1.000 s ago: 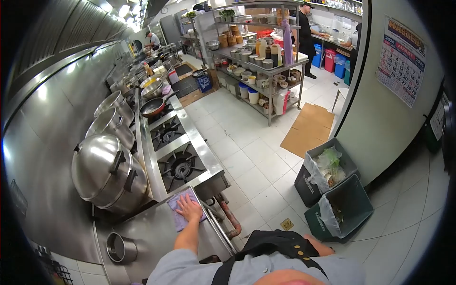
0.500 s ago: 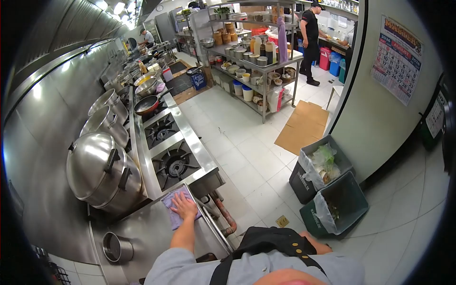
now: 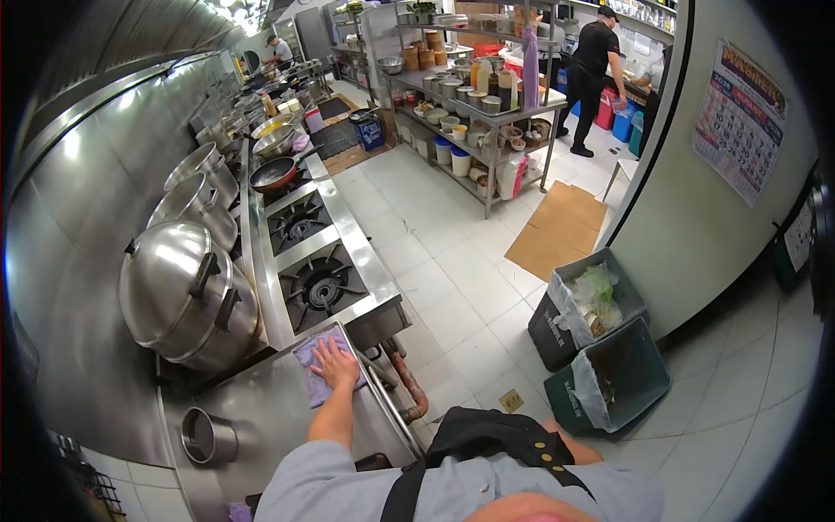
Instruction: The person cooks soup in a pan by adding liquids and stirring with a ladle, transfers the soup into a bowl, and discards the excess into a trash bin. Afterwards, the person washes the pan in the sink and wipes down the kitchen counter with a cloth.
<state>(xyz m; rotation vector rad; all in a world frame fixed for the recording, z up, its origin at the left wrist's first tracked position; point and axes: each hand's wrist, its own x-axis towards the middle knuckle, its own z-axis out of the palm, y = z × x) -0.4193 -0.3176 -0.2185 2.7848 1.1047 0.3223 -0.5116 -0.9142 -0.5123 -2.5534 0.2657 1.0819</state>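
My left hand lies flat with its fingers spread on a folded purple cloth. The cloth rests on the steel counter, close to the corner beside the stove. On the same counter, to the left of my forearm, stands a round steel pot. Of my right arm only a bent part shows beside the black apron; the hand itself is hidden.
A gas stove adjoins the counter, with a large lidded steamer pot at its left. Two lined bins stand on the floor to the right. Further off are a steel shelf and a co-worker in black.
My left hand stays on the cloth, shifted slightly left and up in view. The co-worker in black now leans forward with an arm lowered toward the bins. The view has tilted a little.
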